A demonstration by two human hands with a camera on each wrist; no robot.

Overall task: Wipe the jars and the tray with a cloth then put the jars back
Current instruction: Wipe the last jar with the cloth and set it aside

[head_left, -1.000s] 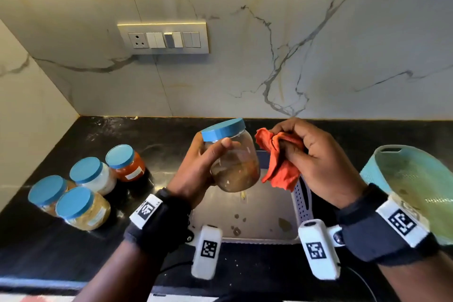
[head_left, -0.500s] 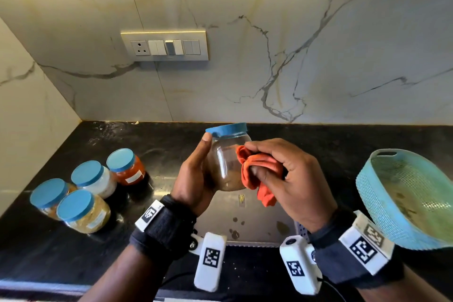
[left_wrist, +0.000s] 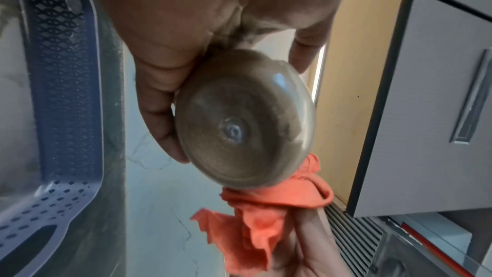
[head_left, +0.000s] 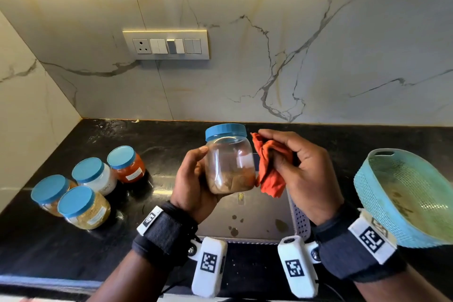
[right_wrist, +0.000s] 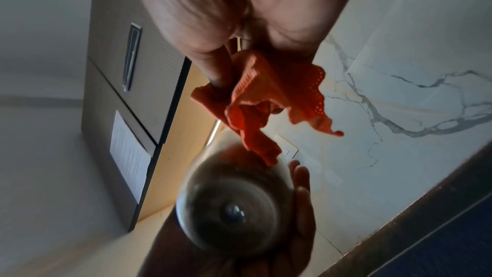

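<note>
My left hand [head_left: 196, 179] grips a clear blue-lidded jar [head_left: 229, 162] with brown powder at its bottom, held upright above the tray [head_left: 300, 222]. The jar's round base [left_wrist: 245, 119] fills the left wrist view, also seen as the jar [right_wrist: 234, 208] from the right wrist. My right hand [head_left: 294, 167] holds a bunched orange cloth [head_left: 268, 167] against the jar's right side; the cloth [left_wrist: 266, 218] hangs below the jar, and the cloth [right_wrist: 263, 102] is pinched in the fingers. The grey tray floor shows brown stains.
Several blue-lidded jars [head_left: 84, 184] stand in a group on the black counter [head_left: 49, 240] at the left. A teal mesh basket [head_left: 407, 193] lies tilted at the right. A switch plate [head_left: 166, 45] is on the marble wall behind.
The jar went from tilted to upright. The right hand brought the cloth onto the jar's front, then shifted it to the jar's right side.
</note>
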